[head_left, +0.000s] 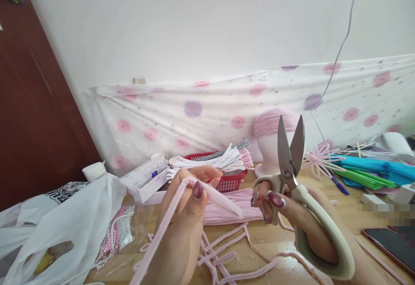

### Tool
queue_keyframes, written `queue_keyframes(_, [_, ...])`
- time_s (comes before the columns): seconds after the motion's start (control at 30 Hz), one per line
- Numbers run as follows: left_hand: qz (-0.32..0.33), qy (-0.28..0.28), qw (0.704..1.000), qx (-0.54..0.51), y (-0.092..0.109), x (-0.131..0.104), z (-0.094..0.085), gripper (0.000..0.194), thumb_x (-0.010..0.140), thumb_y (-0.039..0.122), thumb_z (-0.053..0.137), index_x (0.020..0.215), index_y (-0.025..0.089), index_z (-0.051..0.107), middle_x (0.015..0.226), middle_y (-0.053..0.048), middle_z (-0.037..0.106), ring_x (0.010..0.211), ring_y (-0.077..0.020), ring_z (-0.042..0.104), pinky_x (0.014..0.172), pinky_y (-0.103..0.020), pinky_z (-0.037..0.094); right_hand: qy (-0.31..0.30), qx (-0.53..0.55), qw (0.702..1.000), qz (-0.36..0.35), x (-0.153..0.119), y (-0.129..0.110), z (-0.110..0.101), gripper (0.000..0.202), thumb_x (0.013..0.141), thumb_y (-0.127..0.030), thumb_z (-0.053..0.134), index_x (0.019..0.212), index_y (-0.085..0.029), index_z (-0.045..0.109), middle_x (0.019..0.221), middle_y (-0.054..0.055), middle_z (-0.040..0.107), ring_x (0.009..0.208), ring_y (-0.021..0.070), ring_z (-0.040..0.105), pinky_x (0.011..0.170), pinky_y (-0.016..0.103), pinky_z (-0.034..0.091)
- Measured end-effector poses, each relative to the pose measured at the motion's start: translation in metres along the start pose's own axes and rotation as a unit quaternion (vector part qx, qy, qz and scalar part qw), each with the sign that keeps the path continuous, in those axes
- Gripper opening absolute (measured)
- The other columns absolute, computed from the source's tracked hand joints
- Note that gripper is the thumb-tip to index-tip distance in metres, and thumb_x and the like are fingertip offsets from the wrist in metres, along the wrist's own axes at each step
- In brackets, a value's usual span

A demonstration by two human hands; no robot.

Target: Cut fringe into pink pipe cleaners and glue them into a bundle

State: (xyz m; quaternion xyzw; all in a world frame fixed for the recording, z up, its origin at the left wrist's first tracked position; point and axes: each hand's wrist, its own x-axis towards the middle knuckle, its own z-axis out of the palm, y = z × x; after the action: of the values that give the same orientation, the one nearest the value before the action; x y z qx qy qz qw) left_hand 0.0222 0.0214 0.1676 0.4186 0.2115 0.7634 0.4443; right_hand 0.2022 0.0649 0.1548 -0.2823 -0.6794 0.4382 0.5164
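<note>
My left hand [184,216] pinches a pale pink pipe cleaner [164,224] between thumb and fingers. The stem bends over my fingertips, with a short flattened end pointing right and a long tail hanging to the lower left. In my right hand [288,211] is a pair of scissors [303,194] with cream handles. Their blades point up and stand apart, with nothing between them, to the right of the pipe cleaner. Loose pink stems [223,259] lie on the table below, and a bundle of pink pipe cleaners [231,207] lies behind my hands.
A red basket [231,182] holds white, silver and pink stems. Beside it stands a white head form [267,155] with pink wrapping. A plastic bag [71,224] sits at left. Blue and green rolls [366,172], a blue pen [340,186] and a phone [389,244] lie at right.
</note>
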Motion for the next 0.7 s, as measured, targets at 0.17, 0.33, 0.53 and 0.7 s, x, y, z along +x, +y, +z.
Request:
queue_keyframes(0.17, [0.007, 0.010, 0.999, 0.050, -0.010, 0.002, -0.001, 0.032, 0.062, 0.041, 0.087, 0.060, 0.020, 0.063, 0.087, -0.004, 0.070, 0.094, -0.0214, 0.065, 0.092, -0.036, 0.050, -0.006, 0.016, 1.000, 0.017, -0.006, -0.002, 0.009, 0.034, 0.071, -0.052, 0.077, 0.076, -0.019, 0.071, 0.064, 0.003, 0.061, 0.058, 0.0148, 0.051, 0.048, 0.024, 0.041])
queue_keyframes(0.33, [-0.044, -0.055, 0.988, 0.138, -0.017, 0.001, 0.003, 0.026, 0.070, 0.037, 0.081, 0.060, 0.016, 0.067, 0.095, -0.007, 0.068, 0.088, -0.0191, 0.062, 0.079, -0.026, 0.049, -0.019, 0.076, 0.995, 0.069, -0.005, -0.005, 0.021, 0.027, 0.064, -0.035, 0.084, 0.068, -0.017, 0.065, 0.061, -0.001, 0.056, 0.057, 0.0114, 0.046, 0.051, 0.022, 0.038])
queue_keyframes(0.53, [-0.052, -0.016, 0.992, 0.110, -0.021, 0.015, -0.007, 0.018, 0.070, 0.034, 0.080, 0.071, 0.017, 0.073, 0.091, -0.003, 0.066, 0.081, -0.0151, 0.055, 0.073, -0.026, 0.045, -0.010, 0.045, 0.995, 0.084, 0.002, 0.006, 0.019, 0.014, 0.068, -0.026, 0.076, 0.067, -0.016, 0.066, 0.058, -0.001, 0.061, 0.057, 0.0117, 0.052, 0.055, 0.022, 0.042])
queue_keyframes(0.7, [-0.030, 0.020, 0.997, 0.065, -0.021, 0.025, -0.015, 0.016, 0.067, 0.033, 0.083, 0.072, 0.020, 0.075, 0.079, 0.000, 0.066, 0.080, -0.0145, 0.056, 0.077, -0.026, 0.045, -0.006, 0.031, 0.996, 0.088, 0.006, 0.007, 0.015, 0.011, 0.067, -0.025, 0.074, 0.067, -0.017, 0.067, 0.058, -0.001, 0.063, 0.055, 0.0116, 0.054, 0.054, 0.021, 0.043])
